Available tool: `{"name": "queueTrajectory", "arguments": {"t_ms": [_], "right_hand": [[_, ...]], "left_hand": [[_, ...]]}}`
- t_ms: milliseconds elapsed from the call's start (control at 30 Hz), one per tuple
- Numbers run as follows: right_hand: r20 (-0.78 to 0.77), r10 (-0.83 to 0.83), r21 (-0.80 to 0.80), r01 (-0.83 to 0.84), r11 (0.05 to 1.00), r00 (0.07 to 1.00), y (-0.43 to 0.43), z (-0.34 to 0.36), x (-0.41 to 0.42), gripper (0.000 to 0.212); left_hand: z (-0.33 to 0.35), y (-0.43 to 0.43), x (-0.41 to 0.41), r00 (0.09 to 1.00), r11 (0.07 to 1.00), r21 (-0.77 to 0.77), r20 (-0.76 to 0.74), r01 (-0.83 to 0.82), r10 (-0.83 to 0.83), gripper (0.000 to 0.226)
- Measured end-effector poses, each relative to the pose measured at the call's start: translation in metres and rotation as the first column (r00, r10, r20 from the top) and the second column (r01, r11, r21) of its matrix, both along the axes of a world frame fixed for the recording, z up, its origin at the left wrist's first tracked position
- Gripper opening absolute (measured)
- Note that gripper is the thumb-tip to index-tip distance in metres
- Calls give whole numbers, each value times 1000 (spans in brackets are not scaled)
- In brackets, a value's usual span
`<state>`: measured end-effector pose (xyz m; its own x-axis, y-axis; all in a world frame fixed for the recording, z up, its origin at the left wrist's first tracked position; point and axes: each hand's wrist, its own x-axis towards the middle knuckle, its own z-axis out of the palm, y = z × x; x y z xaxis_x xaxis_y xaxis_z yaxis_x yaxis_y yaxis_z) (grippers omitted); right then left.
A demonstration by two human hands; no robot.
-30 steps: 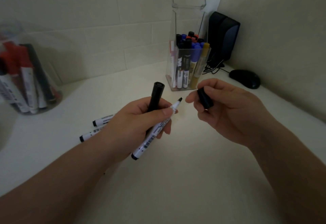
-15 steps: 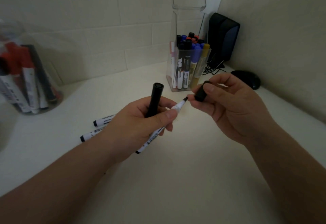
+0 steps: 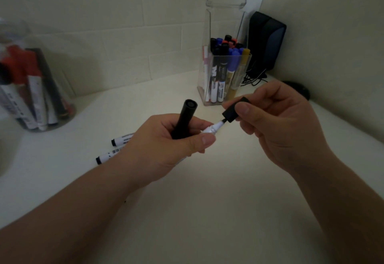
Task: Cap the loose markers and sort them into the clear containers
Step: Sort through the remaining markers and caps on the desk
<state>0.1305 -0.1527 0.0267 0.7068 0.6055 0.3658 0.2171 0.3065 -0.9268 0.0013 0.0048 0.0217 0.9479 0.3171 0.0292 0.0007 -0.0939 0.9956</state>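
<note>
My left hand (image 3: 166,145) grips two markers at once: a black marker (image 3: 185,118) that stands upright out of the fist, and a white uncapped marker (image 3: 214,127) whose black tip points right. My right hand (image 3: 276,122) pinches a black cap (image 3: 233,111) between thumb and fingers, with the cap's mouth right at the white marker's tip. Two more white markers (image 3: 120,140) lie on the white table behind my left wrist, partly hidden. A square clear container (image 3: 224,76) at the back holds several markers. A round clear jar (image 3: 31,89) at the far left holds red and black markers.
A black speaker (image 3: 266,41) with a cable stands in the back corner beside the square container. A black mouse (image 3: 299,91) lies behind my right hand. Walls close off the back and right. The white table (image 3: 207,211) stretches toward me.
My right hand has brought the black cap left and down until its mouth meets the white marker's tip. My left hand has drawn the white marker in, so less of it shows.
</note>
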Motion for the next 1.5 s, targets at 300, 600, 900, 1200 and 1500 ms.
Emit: {"name": "queueTrajectory", "arguments": {"t_ms": [300, 600, 900, 1200, 1500], "right_hand": [[-202, 93, 74, -80, 994, 975, -2, -2, 7, 36], [-334, 227, -54, -259, 964, 915, -6, -4, 10, 27], [-216, 171, -160, -208, 965, 961, -6, -5, 8, 32], [63, 41, -164, -31, 986, 997, -12, 1, 7, 25], [311, 184, -568, 27, 823, 932, -19, 14, -2, 21]], "left_hand": [[3, 0, -1, 1000, 1000, 17, 4, -1, 1, 9], [2, 0, -2, 1000, 1000, -10, 20, 8, -8, 4], [-2, 3, -1, 1000, 1000, 5, 29, 11, -11, 19], [-6, 6, 0, 1000, 997, 73, 10, 10, -11, 16], [-18, 14, 2, 988, 805, 589, 72, 69, -137, 29]]}}
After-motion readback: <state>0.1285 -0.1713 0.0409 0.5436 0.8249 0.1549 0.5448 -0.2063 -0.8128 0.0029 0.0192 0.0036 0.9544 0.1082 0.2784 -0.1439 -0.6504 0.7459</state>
